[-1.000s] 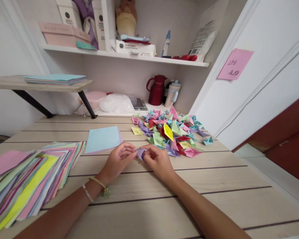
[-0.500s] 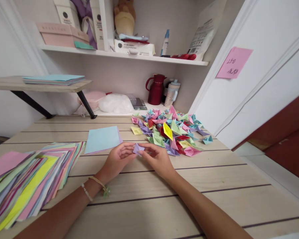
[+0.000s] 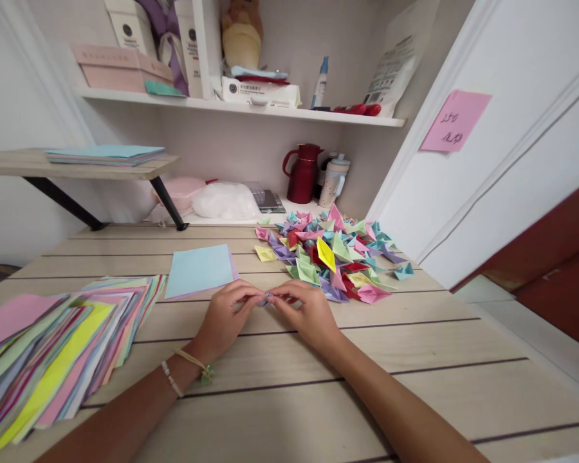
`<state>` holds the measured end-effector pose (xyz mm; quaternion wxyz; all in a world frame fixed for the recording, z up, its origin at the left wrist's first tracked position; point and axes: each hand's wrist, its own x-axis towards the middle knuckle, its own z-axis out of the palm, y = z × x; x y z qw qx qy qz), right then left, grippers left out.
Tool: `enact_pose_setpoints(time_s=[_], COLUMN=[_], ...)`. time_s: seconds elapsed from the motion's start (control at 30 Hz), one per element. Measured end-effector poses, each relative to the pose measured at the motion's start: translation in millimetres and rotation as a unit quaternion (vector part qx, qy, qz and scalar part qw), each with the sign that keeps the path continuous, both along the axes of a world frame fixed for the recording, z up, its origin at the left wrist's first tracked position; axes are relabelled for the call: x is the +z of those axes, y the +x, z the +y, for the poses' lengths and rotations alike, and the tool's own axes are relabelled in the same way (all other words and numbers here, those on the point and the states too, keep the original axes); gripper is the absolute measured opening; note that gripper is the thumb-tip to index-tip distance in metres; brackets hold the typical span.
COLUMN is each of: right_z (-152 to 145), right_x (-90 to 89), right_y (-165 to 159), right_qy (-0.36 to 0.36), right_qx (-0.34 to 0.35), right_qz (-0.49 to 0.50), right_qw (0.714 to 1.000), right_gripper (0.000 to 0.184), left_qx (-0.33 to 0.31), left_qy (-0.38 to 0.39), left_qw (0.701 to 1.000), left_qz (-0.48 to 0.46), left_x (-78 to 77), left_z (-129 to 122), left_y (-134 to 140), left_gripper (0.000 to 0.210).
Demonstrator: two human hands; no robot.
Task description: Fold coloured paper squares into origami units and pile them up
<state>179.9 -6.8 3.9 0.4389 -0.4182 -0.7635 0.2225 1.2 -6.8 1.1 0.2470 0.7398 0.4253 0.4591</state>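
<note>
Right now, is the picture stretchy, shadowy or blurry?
Head view: the white wall at right leans outward, probably wide-lens stretch; head view: soft shadow dims the table low in the middle; head view: no strong blur, but the left hand and right hand mostly hide the purple paper.

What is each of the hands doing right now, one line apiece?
Left hand: closed, pinching a small piece of purple paper.
Right hand: closed, pinching the same paper from its other side.

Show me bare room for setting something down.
One bare tabletop patch lies between left forearm and right forearm; another, between right forearm and paper boats. Crowded: left, under fanned sheets; back right, under those boats.
</note>
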Motion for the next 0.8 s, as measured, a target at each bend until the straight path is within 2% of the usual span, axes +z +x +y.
enact_pose_setpoints(time_s=[0.3,0.5,0.8], right_z=[-3.9,-1.3,-0.5], right_x=[3.4,5.6,2.4], right_y=[-2.7,-0.1,-2.2], right_qy=[-0.014,-0.066,-0.093], right_qx=[-0.036,0.058,0.085], right_qz=[-0.037,0.004,0.009], right_qw=[0.999,0.996,0.992], right_gripper=[0.003,0.004,0.011], left_qx=[0.006,-0.006,-0.013], left_qy=[-0.032,-0.062,-0.147], left_qw=[0.999,0.997,0.979], left_qz=[-0.003,-0.036,-0.142], left_x=[-0.4,-1.9,0.5], left_z=[-2.1,-0.3,1.1], left_y=[2.7,1.2,3.3], left_gripper=[0.014,0.013,0.013])
